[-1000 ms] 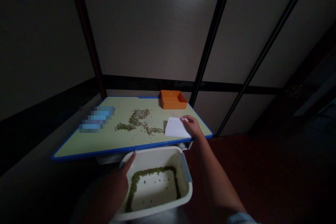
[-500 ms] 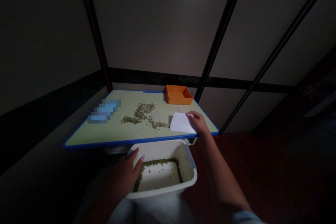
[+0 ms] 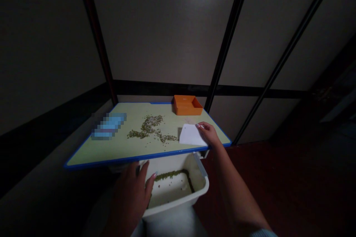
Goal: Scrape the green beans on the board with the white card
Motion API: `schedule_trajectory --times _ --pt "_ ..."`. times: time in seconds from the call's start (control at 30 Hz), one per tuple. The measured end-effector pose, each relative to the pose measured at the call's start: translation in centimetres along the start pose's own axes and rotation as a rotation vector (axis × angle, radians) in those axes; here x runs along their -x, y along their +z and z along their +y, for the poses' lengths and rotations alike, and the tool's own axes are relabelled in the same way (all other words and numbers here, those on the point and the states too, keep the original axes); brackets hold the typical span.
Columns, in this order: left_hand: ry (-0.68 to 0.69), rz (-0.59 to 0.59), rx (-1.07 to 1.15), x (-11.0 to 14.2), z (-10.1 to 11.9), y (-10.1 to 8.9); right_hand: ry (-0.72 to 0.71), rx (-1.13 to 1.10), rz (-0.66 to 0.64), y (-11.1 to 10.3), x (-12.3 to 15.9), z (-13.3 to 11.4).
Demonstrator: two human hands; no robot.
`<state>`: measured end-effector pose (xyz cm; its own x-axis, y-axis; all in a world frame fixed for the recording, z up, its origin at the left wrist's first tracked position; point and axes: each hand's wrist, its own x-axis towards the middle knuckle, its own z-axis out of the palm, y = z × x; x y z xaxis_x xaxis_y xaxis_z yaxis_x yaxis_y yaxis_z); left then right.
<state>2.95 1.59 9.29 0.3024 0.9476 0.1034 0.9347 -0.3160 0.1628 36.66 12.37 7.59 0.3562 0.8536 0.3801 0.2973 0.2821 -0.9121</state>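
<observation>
My right hand (image 3: 207,133) pinches the right side of a white card (image 3: 192,135) that lies low over the table's front right; a small dark dot marks its corner. Just left of the card, small green-brown grains (image 3: 150,126) are scattered in loose patches on the pale table (image 3: 105,152). My left hand (image 3: 136,185) is over the left end of a white tub (image 3: 204,189), its thumb and finger apart near the rim. Whether it touches the rim is hard to tell. More grains line the tub's inner bottom edges.
An orange open box (image 3: 188,110) stands at the table's back right. A blurred-out blue item (image 3: 109,126) lies at the left. The table has a raised blue edge, and a panelled wall (image 3: 161,37) rises behind it. The tub sits below the front edge.
My left hand has shifted slightly right, covering more of the tub's left end. The right hand and card stay almost in place on the table. The view has tilted slightly.
</observation>
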Motion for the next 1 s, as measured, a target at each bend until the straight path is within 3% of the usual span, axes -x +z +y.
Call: schedule_trajectory --times 0.17,0.33,0.53,1.0 --pt "0.323 -0.149 0.066 1.0 2.3 -1.2 0.011 0.011 0.005 -0.1 0.0 0.0" --pt "0.540 -0.293 0.109 1.2 5.0 -0.7 0.016 0.011 0.002 -0.3 -0.1 0.1" --pt "0.467 -0.328 0.060 1.8 7.2 1.1 0.026 0.006 -0.009 -0.4 0.0 -0.1" --pt "0.456 -0.370 0.050 1.9 6.7 1.5 -0.032 0.032 -0.013 -0.6 -0.3 0.5"
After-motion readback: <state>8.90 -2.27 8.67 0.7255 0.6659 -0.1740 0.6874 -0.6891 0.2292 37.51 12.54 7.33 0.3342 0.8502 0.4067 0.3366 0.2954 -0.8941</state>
